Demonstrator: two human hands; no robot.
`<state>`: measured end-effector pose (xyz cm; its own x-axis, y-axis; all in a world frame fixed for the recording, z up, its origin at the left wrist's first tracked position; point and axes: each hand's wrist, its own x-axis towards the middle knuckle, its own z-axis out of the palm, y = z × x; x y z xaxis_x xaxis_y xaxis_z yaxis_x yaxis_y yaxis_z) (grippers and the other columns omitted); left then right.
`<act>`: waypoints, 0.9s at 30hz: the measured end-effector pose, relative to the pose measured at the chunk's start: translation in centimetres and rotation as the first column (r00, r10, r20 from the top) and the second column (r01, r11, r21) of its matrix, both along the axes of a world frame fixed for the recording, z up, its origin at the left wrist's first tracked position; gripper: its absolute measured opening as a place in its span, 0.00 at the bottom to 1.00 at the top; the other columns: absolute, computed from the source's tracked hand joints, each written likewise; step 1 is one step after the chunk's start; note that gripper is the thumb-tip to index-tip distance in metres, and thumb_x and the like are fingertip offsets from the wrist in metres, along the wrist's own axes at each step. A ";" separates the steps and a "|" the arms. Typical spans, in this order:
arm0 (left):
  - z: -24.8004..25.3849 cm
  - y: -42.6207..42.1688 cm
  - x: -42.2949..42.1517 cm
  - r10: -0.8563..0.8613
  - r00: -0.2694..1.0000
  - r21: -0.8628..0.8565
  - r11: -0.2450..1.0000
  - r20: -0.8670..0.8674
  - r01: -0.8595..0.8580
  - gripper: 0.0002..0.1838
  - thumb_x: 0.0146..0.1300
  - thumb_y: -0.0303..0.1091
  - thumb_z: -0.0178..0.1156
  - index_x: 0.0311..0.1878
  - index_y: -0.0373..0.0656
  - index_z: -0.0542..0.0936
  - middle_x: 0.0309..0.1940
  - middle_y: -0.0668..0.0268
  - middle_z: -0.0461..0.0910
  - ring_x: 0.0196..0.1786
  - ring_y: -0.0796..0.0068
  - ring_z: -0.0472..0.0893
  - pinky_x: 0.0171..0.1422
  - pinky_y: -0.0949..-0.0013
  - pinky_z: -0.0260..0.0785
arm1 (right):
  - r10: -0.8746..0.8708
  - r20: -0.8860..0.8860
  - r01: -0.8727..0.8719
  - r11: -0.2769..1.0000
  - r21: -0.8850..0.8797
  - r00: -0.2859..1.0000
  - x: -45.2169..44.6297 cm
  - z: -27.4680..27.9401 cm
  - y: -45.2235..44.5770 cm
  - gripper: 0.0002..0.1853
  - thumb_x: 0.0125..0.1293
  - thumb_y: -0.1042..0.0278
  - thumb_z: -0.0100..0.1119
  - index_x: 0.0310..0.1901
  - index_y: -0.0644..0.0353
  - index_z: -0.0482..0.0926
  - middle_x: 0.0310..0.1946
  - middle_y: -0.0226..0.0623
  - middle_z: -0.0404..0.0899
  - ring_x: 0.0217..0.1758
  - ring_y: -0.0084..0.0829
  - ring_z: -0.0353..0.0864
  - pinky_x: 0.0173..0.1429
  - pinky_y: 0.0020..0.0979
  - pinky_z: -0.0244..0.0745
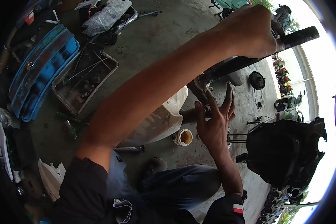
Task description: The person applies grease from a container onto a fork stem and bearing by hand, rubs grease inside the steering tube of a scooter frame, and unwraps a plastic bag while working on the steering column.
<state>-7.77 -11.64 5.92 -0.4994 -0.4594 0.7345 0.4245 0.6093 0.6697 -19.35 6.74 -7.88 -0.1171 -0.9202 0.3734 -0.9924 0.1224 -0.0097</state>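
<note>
My left hand (255,31) is wrapped round a thick black metal tube (231,67), which slants across the upper right. My left forearm passes over the middle of the view. Below the tube's lower end, my right hand (216,121) has its fingers spread, their tips dark with grease. Its index fingertip is at the greasy metal end (201,81) of the tube; whether it touches is hard to tell. Close by on the floor stands a small open tub (183,137) with yellowish-brown grease inside. A pale, worn body panel (164,119) is partly hidden behind my left arm.
At left lie a blue toolbox (41,74) and a metal tray (58,98) with rods and small parts. A black motorcycle body part (283,153) stands at right. A black round part (257,80) rests on the floor. Another person (283,18) is far back.
</note>
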 end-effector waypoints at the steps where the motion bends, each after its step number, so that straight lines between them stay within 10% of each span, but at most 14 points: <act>1: -0.5 -0.1 -1.8 0.131 0.991 0.009 0.991 -0.039 -0.131 0.17 0.60 0.33 0.69 0.49 0.33 0.85 0.37 0.47 0.87 0.41 0.59 0.89 0.52 0.57 0.80 | -0.018 -0.021 0.018 1.000 -0.015 1.000 -0.2 0.0 0.0 0.26 0.71 0.52 0.65 0.67 0.50 0.80 0.81 0.65 0.46 0.83 0.65 0.47 0.79 0.62 0.46; 10: -1.2 -0.5 -4.1 0.348 0.932 -0.026 0.936 -0.101 -0.352 0.19 0.51 0.41 0.75 0.43 0.39 0.90 0.34 0.49 0.88 0.41 0.54 0.90 0.56 0.58 0.81 | -0.046 0.339 0.055 0.998 -0.018 0.940 -2.3 1.1 -3.3 0.28 0.74 0.47 0.62 0.66 0.58 0.80 0.80 0.60 0.53 0.83 0.59 0.51 0.82 0.56 0.46; 14: -0.9 -0.5 -3.3 0.338 0.938 -0.098 0.934 -0.073 -0.344 0.20 0.50 0.42 0.75 0.39 0.34 0.88 0.31 0.48 0.87 0.38 0.53 0.90 0.53 0.58 0.82 | 0.032 0.787 -0.314 0.926 0.208 0.616 -8.1 2.3 -5.2 0.36 0.74 0.43 0.61 0.73 0.63 0.72 0.78 0.49 0.62 0.82 0.43 0.58 0.83 0.40 0.50; 19: 0.4 0.9 0.8 0.198 0.977 -0.092 0.977 0.076 -0.191 0.17 0.56 0.42 0.75 0.34 0.35 0.88 0.18 0.61 0.83 0.22 0.72 0.84 0.39 0.64 0.79 | 0.280 0.934 -0.510 0.850 -0.133 0.222 -9.9 -2.1 -6.0 0.52 0.74 0.21 0.37 0.79 0.66 0.60 0.67 0.37 0.73 0.55 0.28 0.72 0.58 0.31 0.69; 24: 0.8 0.7 3.3 -0.021 0.991 -0.097 0.995 0.136 0.034 0.24 0.54 0.49 0.77 0.43 0.36 0.90 0.35 0.53 0.89 0.40 0.61 0.89 0.53 0.61 0.79 | 0.241 0.955 -0.451 0.843 -0.294 -0.173 -9.3 -4.4 -6.4 0.49 0.76 0.22 0.33 0.79 0.62 0.60 0.73 0.47 0.69 0.77 0.41 0.67 0.79 0.45 0.58; 27: 0.2 0.1 2.5 -0.041 0.996 -0.164 0.985 0.081 0.054 0.24 0.55 0.49 0.76 0.45 0.38 0.90 0.38 0.52 0.90 0.44 0.58 0.89 0.56 0.59 0.78 | 0.275 0.949 -0.479 0.820 -0.315 -0.153 -9.4 -5.1 -6.1 0.43 0.79 0.28 0.35 0.79 0.59 0.60 0.73 0.47 0.68 0.76 0.43 0.68 0.79 0.49 0.59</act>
<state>-5.27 -11.53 6.13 -0.5757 -0.3092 0.7570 0.4068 0.6948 0.5932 -28.74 0.61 -12.99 0.1355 -0.9742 0.1804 0.1020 -0.1674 -0.9806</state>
